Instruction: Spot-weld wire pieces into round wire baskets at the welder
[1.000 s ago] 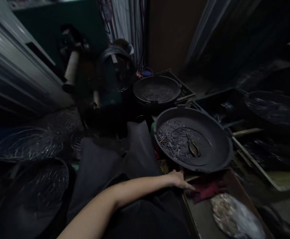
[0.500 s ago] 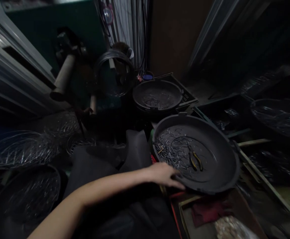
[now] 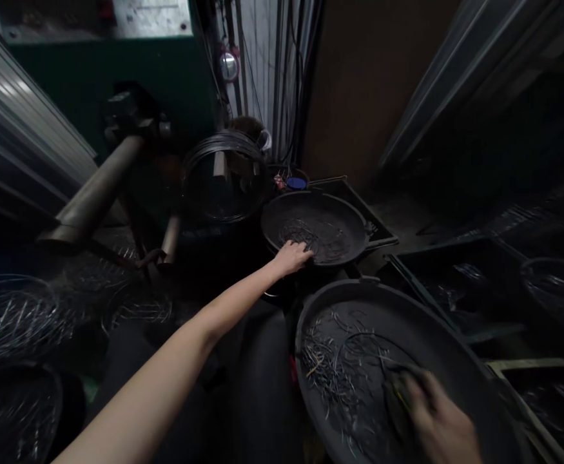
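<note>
My left hand (image 3: pixel 292 256) reaches to the near rim of the far dark basin (image 3: pixel 354 219), its fingers curled over the edge beside thin wire pieces (image 3: pixel 301 233). Whether it grips the rim or a wire is hidden. Lower right, my right hand (image 3: pixel 441 415), smeared by motion, is closed around the pliers (image 3: pixel 398 396) with yellow-and-black handles. It is over the near dark basin (image 3: pixel 344 295). Many short cut wires (image 3: pixel 330 367) lie in that basin's left half, with a larger curved wire loop near its middle.
A coil of wire (image 3: pixel 226 138) hangs on a green machine (image 3: pixel 175 71). Its metal bar (image 3: pixel 98 187) juts out at left. Wire baskets (image 3: pixel 15 316) stand lower left. Crates (image 3: pixel 456 277) with plastic-wrapped contents line the right side.
My left hand has moved from the near basin's front rim forward to the far basin. My right hand has come into view and taken up the pliers. The view has shifted.
</note>
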The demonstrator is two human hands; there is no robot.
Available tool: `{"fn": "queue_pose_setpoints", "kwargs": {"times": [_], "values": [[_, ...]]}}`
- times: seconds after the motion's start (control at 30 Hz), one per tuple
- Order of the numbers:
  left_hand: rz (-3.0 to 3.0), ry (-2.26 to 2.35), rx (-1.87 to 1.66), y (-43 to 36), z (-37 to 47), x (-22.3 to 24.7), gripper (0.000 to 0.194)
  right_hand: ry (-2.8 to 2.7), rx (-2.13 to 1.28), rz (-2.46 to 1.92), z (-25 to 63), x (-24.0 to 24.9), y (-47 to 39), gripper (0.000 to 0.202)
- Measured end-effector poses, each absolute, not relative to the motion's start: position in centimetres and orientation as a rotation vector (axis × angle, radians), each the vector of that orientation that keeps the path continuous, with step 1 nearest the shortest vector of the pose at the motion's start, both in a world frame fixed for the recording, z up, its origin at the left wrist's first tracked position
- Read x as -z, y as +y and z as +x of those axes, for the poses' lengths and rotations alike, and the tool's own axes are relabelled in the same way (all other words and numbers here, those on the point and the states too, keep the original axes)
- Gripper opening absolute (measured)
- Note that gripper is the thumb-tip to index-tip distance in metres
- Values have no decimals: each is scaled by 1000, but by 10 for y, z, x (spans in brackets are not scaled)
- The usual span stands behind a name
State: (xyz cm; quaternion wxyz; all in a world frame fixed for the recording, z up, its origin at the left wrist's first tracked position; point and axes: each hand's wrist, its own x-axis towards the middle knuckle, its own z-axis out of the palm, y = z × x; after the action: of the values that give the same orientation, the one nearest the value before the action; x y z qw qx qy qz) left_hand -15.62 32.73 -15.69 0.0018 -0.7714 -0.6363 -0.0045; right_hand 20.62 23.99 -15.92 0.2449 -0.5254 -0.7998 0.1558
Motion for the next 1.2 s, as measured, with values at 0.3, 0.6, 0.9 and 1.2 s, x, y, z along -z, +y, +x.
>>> {"fn": "queue_pose_setpoints", "kwargs": {"times": [0.3,0.6,0.9,1.2], "values": [[-2651,-1736,-131,358,-164,165,32,-2716,-186,-822,21,204,336,27],[-2719,-1701,-154,374,-173,136,33,-2873,72,-1002,-1,214,342,26],[-2612,-1866,70,411,-200,38,53,-2895,-97,-1111,-1,207,334,29],[-2604,-1918,29,404,-202,33,51,-2845,-206,-1252,2,193,353,26]]}}
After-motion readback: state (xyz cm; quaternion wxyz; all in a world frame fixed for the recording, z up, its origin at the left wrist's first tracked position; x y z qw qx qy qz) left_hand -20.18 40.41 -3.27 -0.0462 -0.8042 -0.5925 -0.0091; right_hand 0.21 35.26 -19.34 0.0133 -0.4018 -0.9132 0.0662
